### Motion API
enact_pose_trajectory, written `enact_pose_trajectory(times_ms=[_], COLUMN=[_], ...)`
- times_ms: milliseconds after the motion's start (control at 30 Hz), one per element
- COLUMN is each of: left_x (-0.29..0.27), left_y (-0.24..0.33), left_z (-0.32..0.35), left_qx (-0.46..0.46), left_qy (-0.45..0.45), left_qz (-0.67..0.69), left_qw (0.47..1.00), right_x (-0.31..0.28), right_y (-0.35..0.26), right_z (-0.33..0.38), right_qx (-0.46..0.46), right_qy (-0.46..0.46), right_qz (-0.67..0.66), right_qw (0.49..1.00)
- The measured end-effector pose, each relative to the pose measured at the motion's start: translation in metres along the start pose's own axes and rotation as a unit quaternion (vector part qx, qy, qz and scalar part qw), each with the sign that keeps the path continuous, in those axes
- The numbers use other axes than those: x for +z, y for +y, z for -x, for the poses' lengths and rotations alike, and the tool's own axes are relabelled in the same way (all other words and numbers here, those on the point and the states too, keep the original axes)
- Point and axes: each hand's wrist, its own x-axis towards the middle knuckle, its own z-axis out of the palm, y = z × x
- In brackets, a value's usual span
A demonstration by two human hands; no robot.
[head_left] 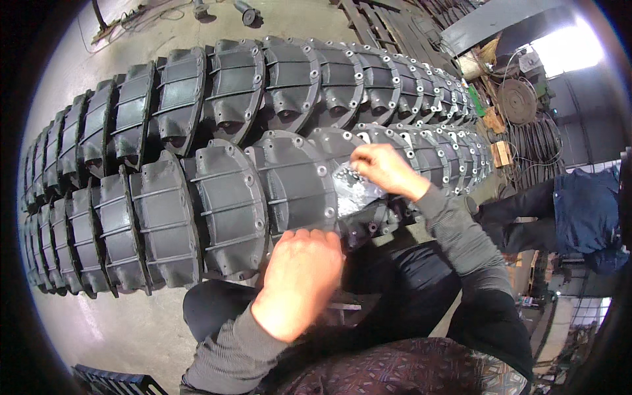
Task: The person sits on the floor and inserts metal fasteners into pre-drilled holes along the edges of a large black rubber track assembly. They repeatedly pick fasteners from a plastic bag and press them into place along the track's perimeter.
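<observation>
My right hand [388, 168] is closed in a pinch over a clear plastic bag [355, 192], which lies on the near row of dark metal castings. Small metal pieces show at the bag's upper edge, under the fingertips; whether the fingers hold one of them is too small to tell. Closer to me, my left hand [303, 280] is curled like a fist at the near edge of a ribbed, black-painted casting [296, 191]. Its fingertips are turned away, so anything inside them is hidden. Round bolt holes line the flanges of the castings.
Another long row of the same castings [234, 79] stands behind the near one. To the right, a person in dark blue clothing [586, 214] is bent over. Wooden blocks [501, 153] and a round metal disc [518, 102] are at the far right. A black slatted crate [115, 380] sits lower left.
</observation>
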Motion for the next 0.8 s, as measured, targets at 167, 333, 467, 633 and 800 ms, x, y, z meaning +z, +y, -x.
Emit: enact_pose_trajectory(times_ms=[167, 333, 467, 633, 800], left_x=[0.029, 0.049, 0.072, 0.103, 0.109], left_y=[0.027, 0.024, 0.013, 0.0, -0.006], left_z=[-0.009, -0.035, -0.049, -0.053, -0.054], left_qx=[0.022, 0.051, 0.043, 0.039, -0.001], left_qy=[-0.023, -0.019, -0.01, -0.021, -0.052], left_qz=[0.009, -0.04, -0.077, -0.08, -0.074], left_qw=[0.999, 0.998, 0.996, 0.996, 0.996], right_x=[0.062, 0.08, 0.079, 0.075, 0.037], right_y=[0.014, 0.02, 0.015, 0.023, 0.015], right_z=[0.019, 0.018, 0.028, 0.043, 0.037], right_qx=[0.024, -0.106, -0.085, -0.066, -0.03], right_qy=[-0.06, 0.041, 0.016, 0.027, 0.093], right_qz=[0.124, 0.111, 0.114, 0.02, -0.036], right_qw=[0.99, 0.987, 0.99, 0.997, 0.995])
